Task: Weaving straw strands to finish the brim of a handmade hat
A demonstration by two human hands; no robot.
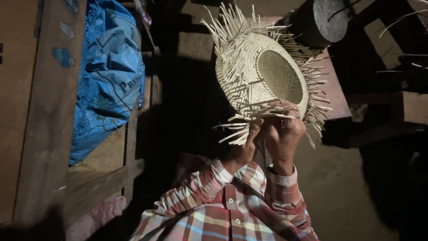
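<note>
A half-finished woven hat of pale straw-coloured strips (261,73) is held up in front of the person, its hollow crown turned toward the camera so the tight, regular weave of the inside shows as a darker oval. Around that opening the plaited band is smooth and close, then breaks into a ragged fringe of loose, unwoven strip ends that stick out in all directions, longest at the top left and along the lower edge.

Both hands are closed on the lower rim of the hat. The left hand (244,143) pinches the fringe below the hat's lower left edge, fingers curled around several loose strips. The right hand (283,134), just beside it and touching the rim under the crown opening, grips the woven edge with bent fingers. Both wrists come out of the cuffs of a red, white and blue checked shirt (232,209).

Left of the hat, well apart, a crumpled blue plastic sack (109,76) lies against a brown wooden frame (44,111). Above and right of the hat stands a dark round log end (323,20).
</note>
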